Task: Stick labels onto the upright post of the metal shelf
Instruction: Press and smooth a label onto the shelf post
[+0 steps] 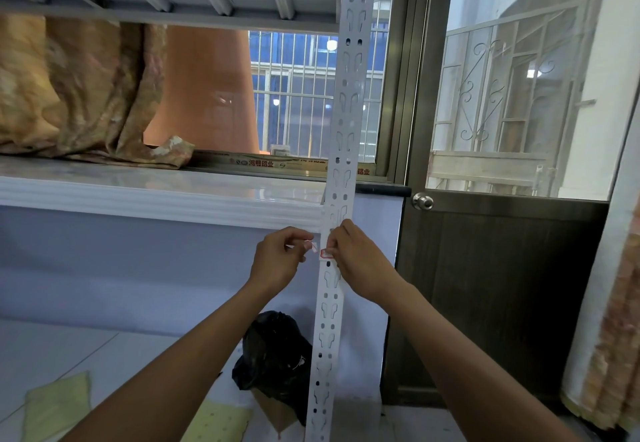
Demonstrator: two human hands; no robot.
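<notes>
Head-camera view looks along a white slotted upright post (343,151) of the metal shelf, with both bare arms reaching in from below. Her or his right hand (356,261) sits against the post just under the shelf edge (156,199), fingers closed together on a small red-and-white label (326,253) that lies on the post's face. Just left of the post, the left hand (277,261) pinches a crumpled scrap of label backing (310,245) between thumb and fingertips. A black plastic bag (277,355) slumps on the floor beside the post's lower part, near a brown door (485,286).
</notes>
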